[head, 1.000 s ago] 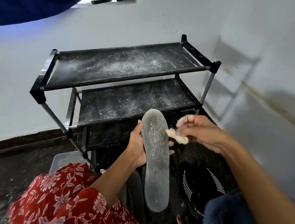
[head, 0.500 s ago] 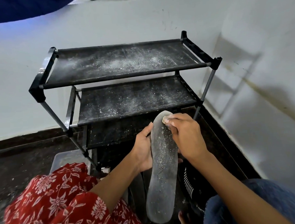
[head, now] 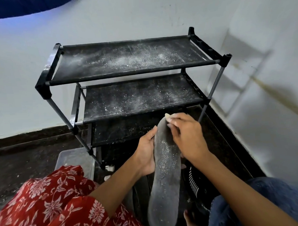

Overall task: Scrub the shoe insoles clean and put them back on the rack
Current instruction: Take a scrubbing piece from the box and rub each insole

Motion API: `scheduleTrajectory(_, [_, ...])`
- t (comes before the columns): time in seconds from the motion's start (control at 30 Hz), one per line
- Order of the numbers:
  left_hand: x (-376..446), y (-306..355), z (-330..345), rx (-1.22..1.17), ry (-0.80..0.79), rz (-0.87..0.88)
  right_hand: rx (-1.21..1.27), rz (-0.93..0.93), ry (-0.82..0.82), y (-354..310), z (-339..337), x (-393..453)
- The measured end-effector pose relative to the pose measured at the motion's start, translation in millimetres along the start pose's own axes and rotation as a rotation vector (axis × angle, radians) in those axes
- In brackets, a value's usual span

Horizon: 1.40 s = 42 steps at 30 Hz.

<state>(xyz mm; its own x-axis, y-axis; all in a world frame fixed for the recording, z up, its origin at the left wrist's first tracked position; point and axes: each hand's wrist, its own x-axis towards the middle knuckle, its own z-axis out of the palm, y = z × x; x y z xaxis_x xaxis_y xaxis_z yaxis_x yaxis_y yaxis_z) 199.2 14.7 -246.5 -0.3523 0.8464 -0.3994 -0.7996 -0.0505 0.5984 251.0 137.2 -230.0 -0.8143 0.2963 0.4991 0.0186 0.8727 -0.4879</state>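
holding the grey insole (head: 166, 165) upright in front of the rack (head: 136, 65), we have our left hand (head: 146, 154) curled round its left edge near the middle, thumb up along the side and fingertips showing past the right edge. our right hand (head: 187, 136) is on the insole's upper end, nearest the rack's lowest shelf, with fingers bent over a small pale scrubbing pad (head: 167, 115) pinched against the surface; only a corner of the pad shows. white specks dot the insole's middle. the rack stands against the white wall (head: 107, 25), its two upper shelves dusted with white powder. just left of the rack's near leg sits a clear plastic tub (head: 73, 159). below the insole, nearer us than the rack, dark shoes (head: 197, 184) lie on the floor.
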Motion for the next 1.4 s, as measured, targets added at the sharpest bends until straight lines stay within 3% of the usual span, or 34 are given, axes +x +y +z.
scheduleTrajectory(0.2, [1.5, 2.0, -7.2, -0.003, 0.075, 0.048, 0.064, -0.117, -0.093, -15.5, 5.8, -12.9])
scheduleTrajectory(0.4, [-0.8, -2.7, -1.2, 0.028, -0.068, -0.017, -0.009, 0.06, 0.081, 5.4, -7.4, 3.1])
scheduleTrajectory(0.57, [-1.0, -3.0, 3.6, 0.024, -0.033, 0.001, 0.078, -0.136, -0.051, -18.8, 0.9, -9.5])
scheduleTrajectory(0.8, [-1.4, -2.4, 0.0, 0.16, -0.081, -0.054, 0.078, 0.092, 0.084, 6.0, -11.3, 5.5])
scheduleTrajectory(1.0, [3.3, -0.9, 3.4, 0.264, 0.139, 0.077, 0.099, 0.074, 0.022, 0.5, -5.0, 0.6])
scheduleTrajectory(1.27, [6.0, 1.0, 1.7, 0.262, 0.144, 0.143, 0.0, -0.117, -0.122, -10.0, 8.5, -7.5])
scheduleTrajectory(1.4, [3.9, -0.3, 4.5, 0.252, 0.106, 0.136, -0.093, -0.03, -0.031, 4.1, 1.2, -0.8])
